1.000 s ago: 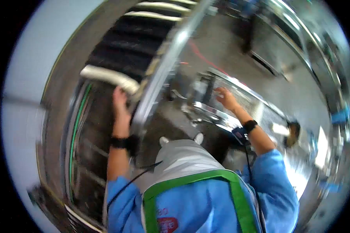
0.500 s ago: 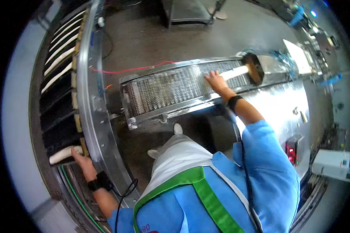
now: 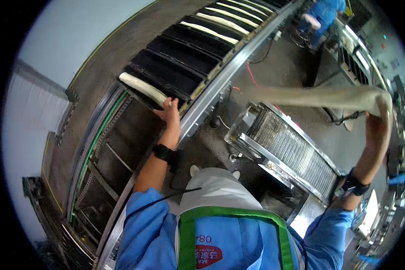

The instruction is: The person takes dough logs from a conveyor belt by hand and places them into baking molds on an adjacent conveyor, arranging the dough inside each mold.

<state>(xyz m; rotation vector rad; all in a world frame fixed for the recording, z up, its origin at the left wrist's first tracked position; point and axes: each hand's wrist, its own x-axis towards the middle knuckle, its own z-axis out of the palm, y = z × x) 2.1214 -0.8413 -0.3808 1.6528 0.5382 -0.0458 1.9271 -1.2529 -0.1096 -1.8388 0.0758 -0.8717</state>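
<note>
A long pale strip of dough (image 3: 315, 95) stretches through the air across the right half of the view, blurred by motion. My right hand (image 3: 379, 119) is closed around its right end; the dough partly hides the fingers. Another dough strip (image 3: 141, 87) lies in the nearest black tray (image 3: 164, 74) on the conveyor at the left. At the near end of that strip is my left hand (image 3: 170, 114), fingertips touching it and thumb held apart.
More black trays, several holding dough strips (image 3: 222, 21), run toward the back along a metal rail (image 3: 238, 67). A mesh belt conveyor (image 3: 292, 146) stands at centre right. A person in blue (image 3: 321, 20) is at the far right. Open conveyor framework (image 3: 103, 166) lies at left.
My view has turned. My right hand has lifted the dough strip off the mesh belt into the air. My left hand stays by the strip in the nearest tray, its thumb now apart.
</note>
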